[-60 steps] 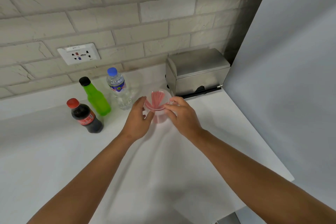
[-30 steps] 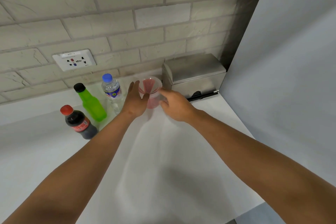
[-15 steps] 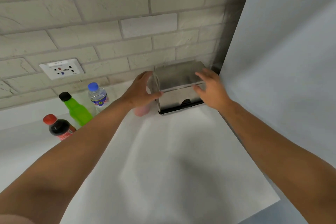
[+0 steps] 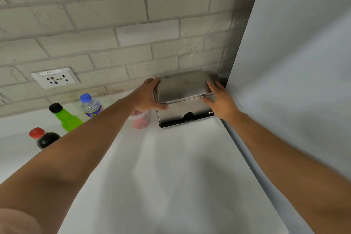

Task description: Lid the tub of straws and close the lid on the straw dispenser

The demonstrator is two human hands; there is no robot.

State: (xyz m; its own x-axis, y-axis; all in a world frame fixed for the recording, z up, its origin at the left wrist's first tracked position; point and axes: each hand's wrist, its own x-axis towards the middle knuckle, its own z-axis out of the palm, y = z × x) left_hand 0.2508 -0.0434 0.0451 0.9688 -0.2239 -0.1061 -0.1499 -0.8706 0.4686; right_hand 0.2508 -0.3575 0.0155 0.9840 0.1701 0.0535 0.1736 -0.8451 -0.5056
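Head view, left hand (image 4: 145, 97), right hand (image 4: 221, 102), fingers (image 4: 212, 84) gripping dispenser lid (image 4: 182, 86)

Three bottles (image 4: 44, 138) (image 4: 66, 118) (image 4: 90, 105), one dispenser (image 4: 182, 89), seemingly one tub (image 4: 141, 120).

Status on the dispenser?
Left hand grips lid at its left end, right hand at its right. Lid looks down on dispenser. Tub beside it, partly hidden. Bottles well clear.
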